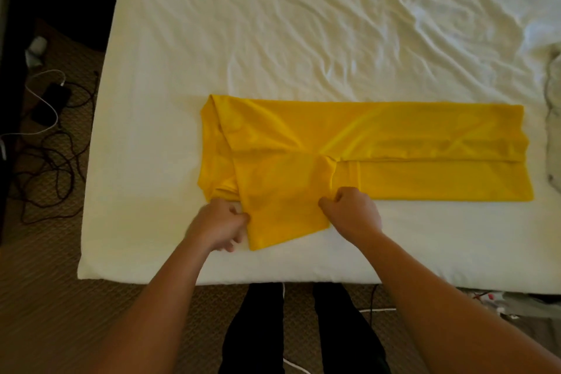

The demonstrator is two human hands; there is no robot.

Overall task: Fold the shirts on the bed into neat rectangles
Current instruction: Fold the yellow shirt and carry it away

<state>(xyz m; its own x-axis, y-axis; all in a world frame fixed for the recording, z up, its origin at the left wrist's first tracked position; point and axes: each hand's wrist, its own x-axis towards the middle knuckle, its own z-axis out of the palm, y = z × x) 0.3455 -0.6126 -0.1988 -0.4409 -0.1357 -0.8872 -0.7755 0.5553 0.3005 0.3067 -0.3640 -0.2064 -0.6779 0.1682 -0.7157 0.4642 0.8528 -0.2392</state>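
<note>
I see a yellow shirt [364, 149] lying flat on the white bed [273, 39], close to the bed's near edge, stretched out long from side to side. Its far side is folded over onto itself in a long band. One sleeve [282, 209] sticks out from the near side of the shirt, toward me. My left hand [217, 226] is at the left edge of that sleeve, and its grip is pinching the sleeve cloth between thumb and curled fingers. My right hand [352, 212] is at the right edge of the sleeve, knuckles up, and its grip is curled tight on the cloth where the sleeve meets the shirt body. Both hands touch the shirt. To the right of the shirt, at the bed's edge, lies some grey cloth [552, 130], only partly in view. To the left of the shirt, down on the carpet beside the bed, there is a dark phone [50, 103] with a white cable [42, 127] and a tangle of black cords [54, 167]
</note>
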